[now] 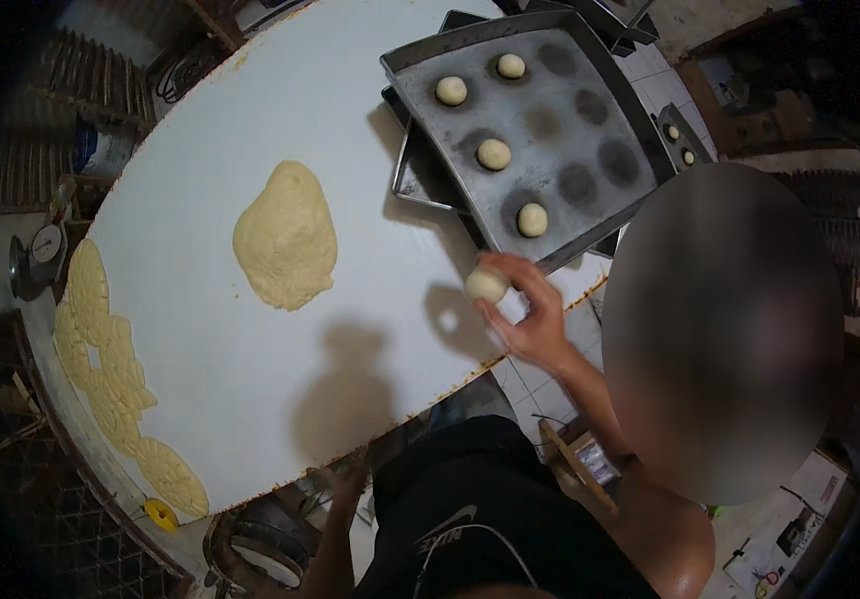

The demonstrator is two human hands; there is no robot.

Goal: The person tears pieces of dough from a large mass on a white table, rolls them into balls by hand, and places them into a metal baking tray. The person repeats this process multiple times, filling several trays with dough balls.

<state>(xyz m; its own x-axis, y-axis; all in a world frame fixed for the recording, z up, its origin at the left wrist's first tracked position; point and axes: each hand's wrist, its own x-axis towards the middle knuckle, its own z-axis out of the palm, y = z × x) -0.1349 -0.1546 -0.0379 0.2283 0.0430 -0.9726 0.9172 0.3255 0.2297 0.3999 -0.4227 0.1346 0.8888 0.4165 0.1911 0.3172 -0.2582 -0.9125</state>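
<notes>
My right hand (530,319) grips a round dough ball (487,287) between thumb and fingers, just off the near corner of a metal baking tray (580,235). Several pale dough balls sit apart on that tray, among them one dough ball (532,220) nearest my hand and another dough ball (493,155) behind it. Dark round marks show on the tray's bare metal. A large lump of dough (285,240) lies on the white table (190,369), left of the tray. My left forearm (343,529) hangs by the table's near edge; its hand cannot be made out.
Flattened, scored dough pieces (115,379) line the table's left edge, near a yellow round object (160,514). A dial scale (45,245) stands beyond them. Other trays (425,175) lie beneath the baking tray. A smaller tray (685,140) holds two dough balls. A blurred oval hides the right side.
</notes>
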